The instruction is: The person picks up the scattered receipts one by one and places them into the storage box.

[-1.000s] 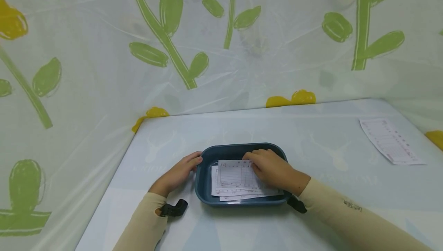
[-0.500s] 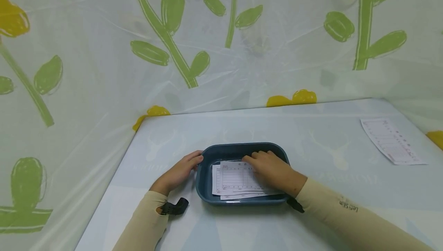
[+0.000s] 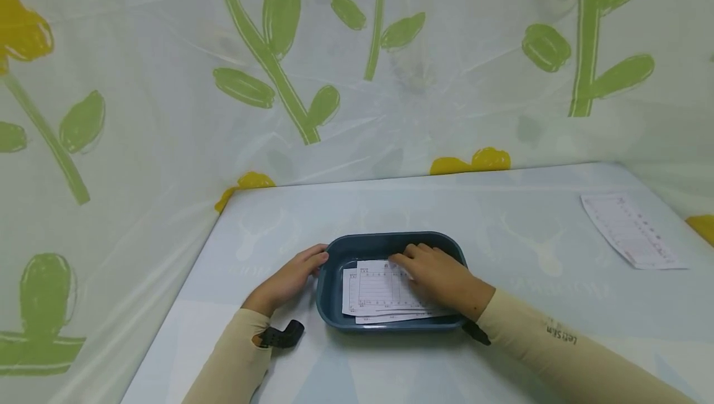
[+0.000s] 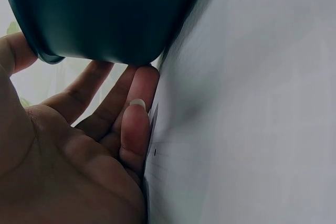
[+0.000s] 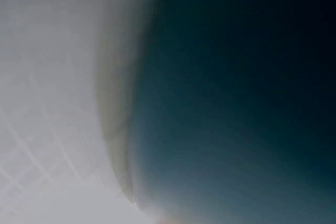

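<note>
A dark teal plastic tub (image 3: 365, 240) with rounded corners sits on the table. Inside it lie several printed white paper slips (image 3: 376, 289), overlapping in a loose stack. My left hand (image 3: 290, 277) holds the tub's left end; in the left wrist view its fingertips touch the outer wall (image 4: 105, 14). My right hand (image 3: 437, 277) reaches over the tub's right side and holds the top slip by its far edge, and most of its fingertips are hidden. Blurred teal tub wall (image 5: 210, 103) fills much of the right wrist view.
Another printed paper slip (image 3: 633, 230) lies apart at the table's far right. A white curtain (image 3: 474, 100) with green and yellow flower prints hangs along the back and left. The pale table (image 3: 390, 367) carries faint deer prints.
Over the last second, my right hand and the top slips have shifted slightly within the tub, the hand a little to the left. My left hand stays at the tub's end.
</note>
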